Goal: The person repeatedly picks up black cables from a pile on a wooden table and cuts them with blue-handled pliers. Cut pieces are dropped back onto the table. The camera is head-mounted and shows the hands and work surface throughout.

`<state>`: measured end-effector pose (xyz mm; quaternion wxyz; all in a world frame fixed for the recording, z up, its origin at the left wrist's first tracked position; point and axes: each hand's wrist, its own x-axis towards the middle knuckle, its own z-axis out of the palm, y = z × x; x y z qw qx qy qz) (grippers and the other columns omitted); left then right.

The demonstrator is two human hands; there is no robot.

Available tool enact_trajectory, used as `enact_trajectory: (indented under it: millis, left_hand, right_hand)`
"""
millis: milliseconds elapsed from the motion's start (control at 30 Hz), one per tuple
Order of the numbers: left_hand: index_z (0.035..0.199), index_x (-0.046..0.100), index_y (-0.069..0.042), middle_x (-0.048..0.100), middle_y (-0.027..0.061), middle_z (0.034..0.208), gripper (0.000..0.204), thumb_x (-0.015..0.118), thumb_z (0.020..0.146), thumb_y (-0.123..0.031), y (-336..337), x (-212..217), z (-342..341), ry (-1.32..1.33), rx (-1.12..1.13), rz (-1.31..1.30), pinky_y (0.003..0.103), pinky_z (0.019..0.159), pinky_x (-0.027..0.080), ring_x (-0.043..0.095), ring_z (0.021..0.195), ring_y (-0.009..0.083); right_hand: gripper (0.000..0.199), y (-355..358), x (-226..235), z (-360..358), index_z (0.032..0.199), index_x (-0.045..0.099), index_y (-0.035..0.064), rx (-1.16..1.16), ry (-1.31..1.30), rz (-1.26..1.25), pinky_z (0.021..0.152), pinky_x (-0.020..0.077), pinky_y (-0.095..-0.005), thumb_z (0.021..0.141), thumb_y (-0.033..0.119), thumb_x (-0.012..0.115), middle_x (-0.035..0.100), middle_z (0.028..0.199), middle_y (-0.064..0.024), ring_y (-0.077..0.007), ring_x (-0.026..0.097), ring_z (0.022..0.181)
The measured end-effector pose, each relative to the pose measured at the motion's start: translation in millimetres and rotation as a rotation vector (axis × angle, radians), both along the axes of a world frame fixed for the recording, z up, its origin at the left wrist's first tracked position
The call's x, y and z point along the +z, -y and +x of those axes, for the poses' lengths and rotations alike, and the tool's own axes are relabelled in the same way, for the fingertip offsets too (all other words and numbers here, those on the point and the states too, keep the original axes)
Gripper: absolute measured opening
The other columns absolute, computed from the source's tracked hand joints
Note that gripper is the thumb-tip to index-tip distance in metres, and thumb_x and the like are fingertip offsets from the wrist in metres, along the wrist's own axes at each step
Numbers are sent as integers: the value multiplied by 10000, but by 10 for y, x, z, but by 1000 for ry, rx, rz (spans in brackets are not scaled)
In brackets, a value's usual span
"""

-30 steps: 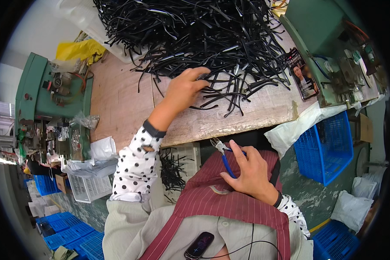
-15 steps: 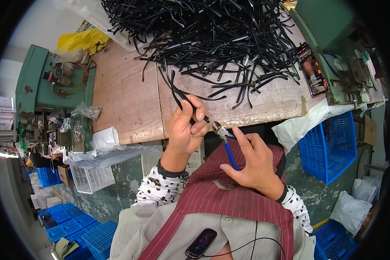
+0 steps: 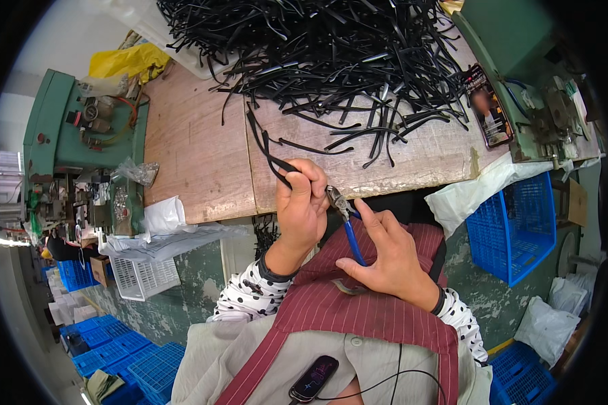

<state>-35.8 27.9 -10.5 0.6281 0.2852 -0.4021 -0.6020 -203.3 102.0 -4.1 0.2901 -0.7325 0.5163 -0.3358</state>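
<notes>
My left hand [image 3: 302, 206] is closed round a few black eyeglass temples [image 3: 266, 148], whose curved ends stick out toward the table. In my right hand [image 3: 393, 262] is a pair of blue-handled cutting pliers [image 3: 352, 239], thumb on one side and fingers on the other. The metal jaws of the pliers meet the left fingertips, where the temples' near ends are hidden by the fingers. Both hands hover just off the near edge of the wooden table [image 3: 199, 152], above the maroon apron [image 3: 358, 310].
A large heap of black temples [image 3: 331, 67] covers the table's far part. Green machines [image 3: 47, 121] flank it on both sides. A phone-sized printed package [image 3: 488, 111] lies at the right. A blue crate [image 3: 513, 229] and a white crate [image 3: 145, 277] stand below the table's edge.
My left hand has shifted slightly right and down, its fingers curling more over the temples. The pliers and right hand have moved slightly left. One temple now lies separately on the table near the heap.
</notes>
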Motion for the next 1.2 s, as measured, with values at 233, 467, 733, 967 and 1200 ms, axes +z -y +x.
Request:
enact_trajectory:
  millis: [233,467,733,967,1200]
  left_hand:
    - [988,494,-140,428,-29,757,316,417,1091,-428,126,88,144,-122,-234,354,157,437,241,275,521,15]
    - [964,488,-131,424,-30,734,359,397,1089,-455,185,13,232,-220,-443,367,155,417,250,273,516,15]
    - [964,489,-130,416,-33,731,357,406,1087,-455,211,-35,287,-193,-520,380,161,420,243,274,522,17]
    - [974,521,-118,442,-27,732,308,434,1095,-388,63,4,76,-171,-138,475,190,474,315,357,549,48]
    - [1103,620,-48,588,98,1002,209,601,900,0,532,-411,322,1393,468,-499,355,768,508,641,800,270]
  right_hand:
    - [996,-32,-46,-112,1506,452,46,80,95,104,729,494,-377,667,349,893,558,941,-125,-268,574,784]
    - [948,10,67,-157,1469,510,81,18,-158,-101,743,505,-393,628,295,891,579,1021,-145,-301,594,871]
    - [919,4,88,-175,1458,518,84,33,-244,-147,706,508,-391,627,229,884,570,1006,-150,-306,591,854]
    - [931,-51,-56,-83,1459,518,86,-67,-265,-118,702,504,-393,622,252,891,560,996,-148,-304,583,858]
    - [947,-75,-100,-156,1452,517,83,-131,-236,-128,729,510,-398,610,293,893,563,1019,-159,-310,582,883]
